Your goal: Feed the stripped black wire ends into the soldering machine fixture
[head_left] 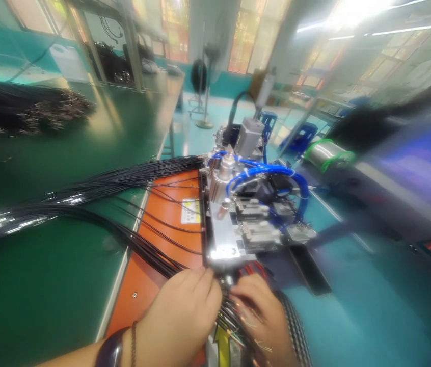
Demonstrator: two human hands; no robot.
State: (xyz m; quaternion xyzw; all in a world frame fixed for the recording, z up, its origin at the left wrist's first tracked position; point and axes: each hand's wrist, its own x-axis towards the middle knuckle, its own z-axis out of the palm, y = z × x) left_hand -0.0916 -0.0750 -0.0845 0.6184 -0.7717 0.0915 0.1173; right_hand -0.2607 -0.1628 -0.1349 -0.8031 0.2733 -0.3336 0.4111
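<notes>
My left hand (187, 308), with a dark band on the wrist, is closed at the front end of the machine. A bundle of black cables (150, 255) runs from the left in under its curled fingers. Close by on the right, my right hand (263, 313) is bent with its thumb and fingers drawn together; what lies in its fingertips is hidden. Between the hands, loose cable ends (229, 311) with thin coloured and coppery strands hang down over a yellow arrow label (223, 346). Above them sits the metal machine (225, 229), into which several single cables lead.
An orange panel (177, 201) lies between the machine and a green table (58, 280). More black cables (17, 107) are piled at the far left. Blue air hoses (295, 178) arch over the machine. A wire spool (328, 154) sits right, near a grey cabinet (402, 204).
</notes>
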